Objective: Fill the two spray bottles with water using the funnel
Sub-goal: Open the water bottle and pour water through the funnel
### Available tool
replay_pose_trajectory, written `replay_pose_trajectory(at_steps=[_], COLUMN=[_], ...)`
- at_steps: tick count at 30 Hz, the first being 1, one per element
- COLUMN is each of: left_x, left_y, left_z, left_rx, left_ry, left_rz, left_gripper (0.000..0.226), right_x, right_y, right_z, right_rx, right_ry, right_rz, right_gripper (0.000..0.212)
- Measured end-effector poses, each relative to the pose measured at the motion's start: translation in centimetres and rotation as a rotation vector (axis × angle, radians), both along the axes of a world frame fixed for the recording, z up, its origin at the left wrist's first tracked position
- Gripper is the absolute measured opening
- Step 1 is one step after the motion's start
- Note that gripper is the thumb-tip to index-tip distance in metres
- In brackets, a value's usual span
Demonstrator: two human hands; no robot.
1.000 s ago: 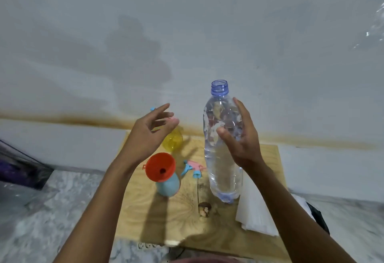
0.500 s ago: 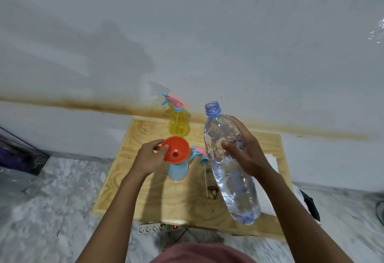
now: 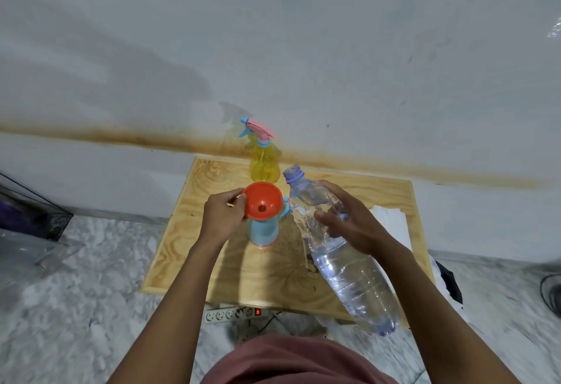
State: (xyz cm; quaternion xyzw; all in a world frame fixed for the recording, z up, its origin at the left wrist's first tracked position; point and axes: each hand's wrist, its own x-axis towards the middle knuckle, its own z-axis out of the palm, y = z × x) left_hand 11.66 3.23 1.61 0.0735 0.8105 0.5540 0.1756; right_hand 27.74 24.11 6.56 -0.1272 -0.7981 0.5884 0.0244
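An orange funnel [image 3: 261, 200] sits in the neck of a light-blue spray bottle [image 3: 263, 231] on the wooden table [image 3: 194, 231]. My left hand [image 3: 223, 216] pinches the funnel's rim from the left. My right hand [image 3: 353, 224] grips a large clear water bottle [image 3: 346, 268], uncapped and tilted, its blue-ringed mouth [image 3: 293, 173] just right of the funnel. A yellow spray bottle [image 3: 264, 162] with a pink and blue trigger head stands at the table's back edge. A pink and blue spray head [image 3: 285, 206] lies behind the blue bottle, mostly hidden.
White cloth or paper [image 3: 394, 225] lies at the table's right side. A power strip [image 3: 230, 313] with a lit red switch rests on the marble floor under the front edge. A dark box [image 3: 30, 216] stands at far left. The wall is close behind.
My left hand came down from the air and took the funnel's rim. The water bottle went from upright to tilted, its mouth lowered toward the funnel. The camera now looks further down.
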Motion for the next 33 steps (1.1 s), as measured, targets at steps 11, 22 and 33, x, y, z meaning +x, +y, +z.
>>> replay_pose_trajectory(at_steps=[11, 22, 33], left_x=[-0.2, -0.4, -0.3], left_y=[-0.1, 0.1, 0.0], left_z=[-0.6, -0.8, -0.8], left_rx=[0.014, 0.005, 0.012], left_ry=[0.032, 0.031, 0.030], left_rz=[0.007, 0.014, 0.006], left_gripper=[0.029, 0.030, 0.029], right_x=[-0.3, -0.9, -0.9], right_y=[-0.6, -0.3, -0.3], right_z=[-0.9, -1.5, -1.1], right_rx=[0.038, 0.054, 0.092], right_ry=[-0.082, -0.138, -0.154], right_rz=[0.062, 0.118, 0.153], right_gripper=[0.049, 0.051, 0.037])
